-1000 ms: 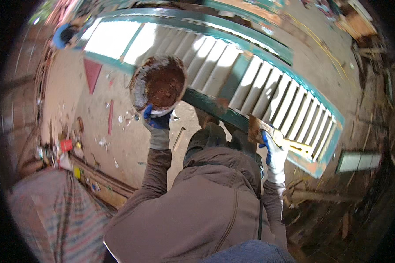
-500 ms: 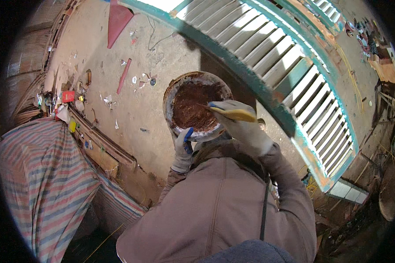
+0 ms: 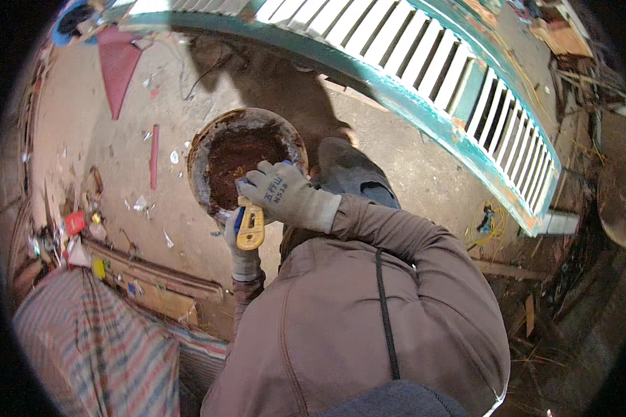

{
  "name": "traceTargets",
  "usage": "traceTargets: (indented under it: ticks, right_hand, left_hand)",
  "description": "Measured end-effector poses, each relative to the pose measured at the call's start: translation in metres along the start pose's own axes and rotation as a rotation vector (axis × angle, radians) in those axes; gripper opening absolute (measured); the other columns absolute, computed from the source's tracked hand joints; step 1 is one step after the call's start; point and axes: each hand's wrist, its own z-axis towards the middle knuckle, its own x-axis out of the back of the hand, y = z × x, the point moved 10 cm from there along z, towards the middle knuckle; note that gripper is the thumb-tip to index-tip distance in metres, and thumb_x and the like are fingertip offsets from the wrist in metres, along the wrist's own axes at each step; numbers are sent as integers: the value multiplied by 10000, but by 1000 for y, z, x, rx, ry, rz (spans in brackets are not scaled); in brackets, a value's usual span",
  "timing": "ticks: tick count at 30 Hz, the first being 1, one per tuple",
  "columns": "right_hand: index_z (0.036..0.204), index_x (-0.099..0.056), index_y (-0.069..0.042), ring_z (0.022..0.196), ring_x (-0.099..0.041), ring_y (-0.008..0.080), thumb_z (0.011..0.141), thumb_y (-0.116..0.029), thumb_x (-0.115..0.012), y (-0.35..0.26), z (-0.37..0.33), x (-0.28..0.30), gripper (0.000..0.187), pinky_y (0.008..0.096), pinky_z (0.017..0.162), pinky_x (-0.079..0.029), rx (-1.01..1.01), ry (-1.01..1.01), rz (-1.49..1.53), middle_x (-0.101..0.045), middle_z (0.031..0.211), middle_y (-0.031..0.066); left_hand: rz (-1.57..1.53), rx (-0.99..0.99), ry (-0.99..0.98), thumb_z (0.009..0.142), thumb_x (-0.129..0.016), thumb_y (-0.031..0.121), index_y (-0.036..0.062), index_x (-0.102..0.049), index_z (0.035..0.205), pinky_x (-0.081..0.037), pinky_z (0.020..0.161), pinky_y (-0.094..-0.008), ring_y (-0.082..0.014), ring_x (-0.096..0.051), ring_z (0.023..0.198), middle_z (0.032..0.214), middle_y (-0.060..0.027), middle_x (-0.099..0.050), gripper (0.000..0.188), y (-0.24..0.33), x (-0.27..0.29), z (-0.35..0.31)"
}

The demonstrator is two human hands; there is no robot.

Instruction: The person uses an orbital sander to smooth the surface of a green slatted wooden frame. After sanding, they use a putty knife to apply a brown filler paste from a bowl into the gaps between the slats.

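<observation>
A round bucket (image 3: 200, 158), its inner wall crusted grey and brown, holds a reddish-brown paste (image 3: 242, 151). My right hand (image 3: 291, 197), in a pale work glove, reaches across the bucket's near side, closed round a scraper with a yellow handle (image 3: 251, 228). The handle points back toward me; the blade is hidden behind the glove and the rim. My left hand (image 3: 245, 258), gloved too, is at the bucket's near left rim, seemingly holding it, with its fingers mostly covered by the rim and the yellow handle.
A long louvred shutter with a teal frame (image 3: 389, 87) spans the far side to the right. A dark shoe (image 3: 351, 167) stands right of the bucket. Red strips (image 3: 154, 156) and scraps lie on the floor. Striped sheeting (image 3: 97, 347) covers something at the near left.
My right hand has turned over, swinging the yellow handle back toward me. The bucket and both hands now appear further left in view; the shoe has come into sight.
</observation>
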Motion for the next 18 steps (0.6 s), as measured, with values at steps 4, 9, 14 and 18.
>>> traceTargets:
  ticks: [4,9,14,18]
  right_hand:
    - [1096,-662,-147,935,-623,223,778,-348,-720,15,36,14,381,355,679,-526,-33,124,-58,-642,1012,22]
    - [1014,-670,-163,936,-606,211,836,-286,-653,30,101,24,217,371,722,-515,69,264,-91,-637,953,-1]
    - [1113,-682,-171,1016,-628,214,835,-268,-664,36,174,5,295,381,829,-530,175,127,13,-658,1077,-5]
    - [1011,-674,-191,1000,-607,199,866,-247,-619,45,231,0,166,377,834,-493,289,115,22,-646,981,-29]
  left_hand:
    - [203,-219,-137,984,-606,143,3,-650,1208,-572,880,-361,-239,-688,1011,1153,-131,-701,268,39,-18,47]
    - [238,-524,-143,984,-579,110,-33,-665,1187,-538,934,-372,-247,-673,1040,1141,-135,-701,263,129,-30,113]
    - [238,-468,-126,1003,-529,100,-56,-671,1150,-545,914,-371,-259,-693,988,1088,-145,-714,258,175,-1,174]
    - [155,-315,26,1010,-522,148,-34,-674,1163,-538,950,-393,-254,-670,1033,1120,-133,-689,282,171,47,225]
